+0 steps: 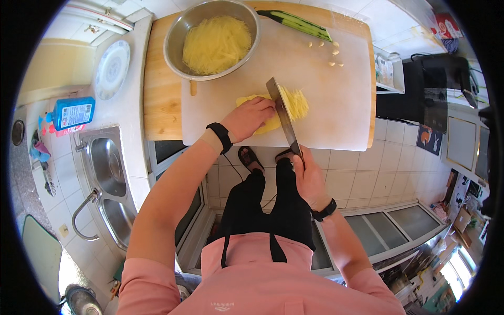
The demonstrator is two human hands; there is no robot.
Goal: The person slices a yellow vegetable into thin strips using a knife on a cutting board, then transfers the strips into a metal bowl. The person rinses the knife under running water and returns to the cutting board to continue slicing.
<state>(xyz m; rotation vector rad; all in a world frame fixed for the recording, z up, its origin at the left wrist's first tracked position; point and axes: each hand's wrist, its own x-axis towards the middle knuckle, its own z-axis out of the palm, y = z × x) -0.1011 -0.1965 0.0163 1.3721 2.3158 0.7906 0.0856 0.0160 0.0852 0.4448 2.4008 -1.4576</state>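
Note:
My right hand [310,177] grips the handle of a cleaver [286,114], its blade standing on a white cutting board [220,118]. Curled fingers of my left hand [252,118] press down on thin yellow potato slices [271,125] against the blade's left side. Just right of the blade lies a small heap of potato shreds [297,103]. A steel bowl [170,59] at the back left holds many more pale shreds [216,45]. Behind, on the board, rest a cut length of cucumber [301,25] and several garlic cloves [335,51].
A wooden board [163,114] lies beneath the cutting board. Left of it are a white plate [113,70], a blue bottle [74,113] and a double steel sink [108,165] with a faucet [84,236]. A white tray [397,73] and a black appliance [409,90] stand right.

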